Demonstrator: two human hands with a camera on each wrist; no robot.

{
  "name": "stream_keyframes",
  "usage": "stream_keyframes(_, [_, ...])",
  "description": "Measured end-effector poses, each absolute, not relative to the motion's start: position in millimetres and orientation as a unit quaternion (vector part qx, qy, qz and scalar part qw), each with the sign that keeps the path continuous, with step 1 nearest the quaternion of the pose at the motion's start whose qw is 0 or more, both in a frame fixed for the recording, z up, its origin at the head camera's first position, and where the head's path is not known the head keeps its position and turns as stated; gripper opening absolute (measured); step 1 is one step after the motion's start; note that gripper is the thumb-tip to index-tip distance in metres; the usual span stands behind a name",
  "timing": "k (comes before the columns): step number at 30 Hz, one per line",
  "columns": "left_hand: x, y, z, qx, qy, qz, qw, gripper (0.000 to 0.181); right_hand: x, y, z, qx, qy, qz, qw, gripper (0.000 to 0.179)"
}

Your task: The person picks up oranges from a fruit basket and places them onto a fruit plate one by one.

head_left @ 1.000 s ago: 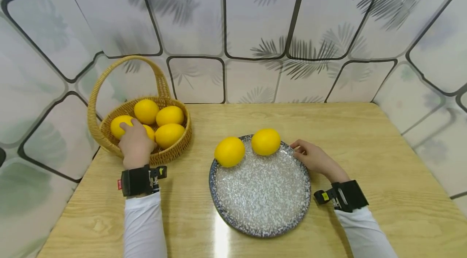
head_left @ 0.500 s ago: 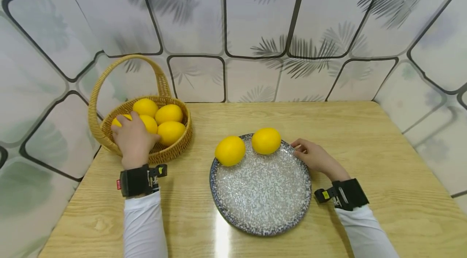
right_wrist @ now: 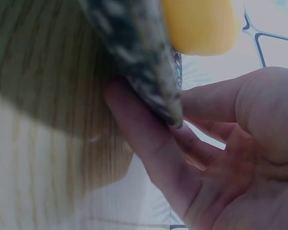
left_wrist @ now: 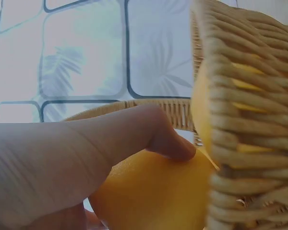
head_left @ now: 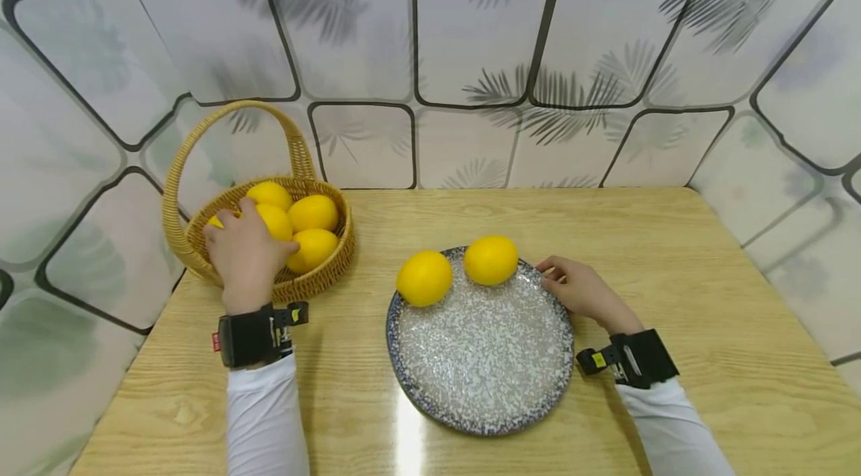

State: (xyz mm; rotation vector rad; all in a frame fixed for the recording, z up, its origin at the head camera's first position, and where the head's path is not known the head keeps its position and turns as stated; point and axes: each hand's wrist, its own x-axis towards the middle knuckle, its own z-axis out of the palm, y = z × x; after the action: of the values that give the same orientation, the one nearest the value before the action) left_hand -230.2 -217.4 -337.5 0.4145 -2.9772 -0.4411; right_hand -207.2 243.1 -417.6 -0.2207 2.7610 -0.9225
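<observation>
At the left of the head view, my left hand [head_left: 245, 255] reaches into a wicker basket [head_left: 316, 284] and grips a yellow lemon [head_left: 274, 221]. In the left wrist view the thumb lies across that lemon [left_wrist: 153, 194]; the far fingers are mostly hidden. My right hand [head_left: 588, 297] holds the rim of a speckled grey plate [head_left: 484, 356] with a dark blue edge. The right wrist view has the plate's rim [right_wrist: 151, 62] between thumb and fingers, one finger beneath it. Two lemons sit at the plate's far side, a left one [head_left: 424, 279] and a right one [head_left: 491, 261].
Other lemons [head_left: 313, 214] lie in the basket around my left hand. The basket's tall arched handle [head_left: 252, 104] rises above it. A light wooden table [head_left: 673, 259] carries everything, and a patterned wall covering [head_left: 471, 147] stands behind its back edge.
My left hand has shifted its fingers, and the thumb has spread to the right round the middle lemon, which has moved slightly up and back. My right hand and the plate have stayed still.
</observation>
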Motion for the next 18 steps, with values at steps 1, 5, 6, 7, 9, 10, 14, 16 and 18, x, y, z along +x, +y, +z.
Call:
stream_keyframes(1, [-229.8, -216.4, -336.2, 0.136, -0.978, -0.15, 0.055, 0.102, -207.2, 243.7, -417.9, -0.076, 0.939, -0.316, 0.111, 0.032])
stream_keyframes(5, [-228.7, -212.4, -330.7, 0.134, -0.975, -0.166, 0.07, 0.104, -209.6, 246.1, -420.3, -0.081, 0.937, -0.323, 0.106, 0.031])
stream_keyframes(6, [-228.3, -211.3, -329.3, 0.133, -0.974, -0.17, 0.074, 0.104, -210.4, 246.6, -421.0, -0.082, 0.936, -0.326, 0.104, 0.031])
stream_keyframes(7, [-228.1, -210.4, -327.9, 0.133, -0.973, -0.173, 0.077, 0.105, -210.9, 246.9, -421.4, -0.081, 0.936, -0.327, 0.102, 0.03])
stream_keyframes(9, [-227.4, -208.4, -325.5, 0.132, -0.972, -0.175, 0.082, 0.105, -211.5, 247.3, -422.0, -0.078, 0.935, -0.331, 0.1, 0.03])
stream_keyframes(10, [-226.9, -207.6, -324.3, 0.132, -0.972, -0.176, 0.084, 0.105, -211.4, 247.3, -422.1, -0.075, 0.934, -0.333, 0.101, 0.03])
stream_keyframes(14, [-225.5, -204.6, -320.1, 0.132, -0.97, -0.182, 0.092, 0.106, -210.7, 245.5, -423.2, -0.064, 0.934, -0.339, 0.096, 0.03])
stream_keyframes(16, [-225.1, -203.2, -318.1, 0.128, -0.971, -0.182, 0.093, 0.108, -210.7, 243.5, -424.3, -0.057, 0.933, -0.343, 0.092, 0.031])
stream_keyframes(18, [-224.7, -201.5, -316.5, 0.123, -0.972, -0.179, 0.093, 0.111, -210.8, 241.2, -425.9, -0.051, 0.932, -0.347, 0.088, 0.031])
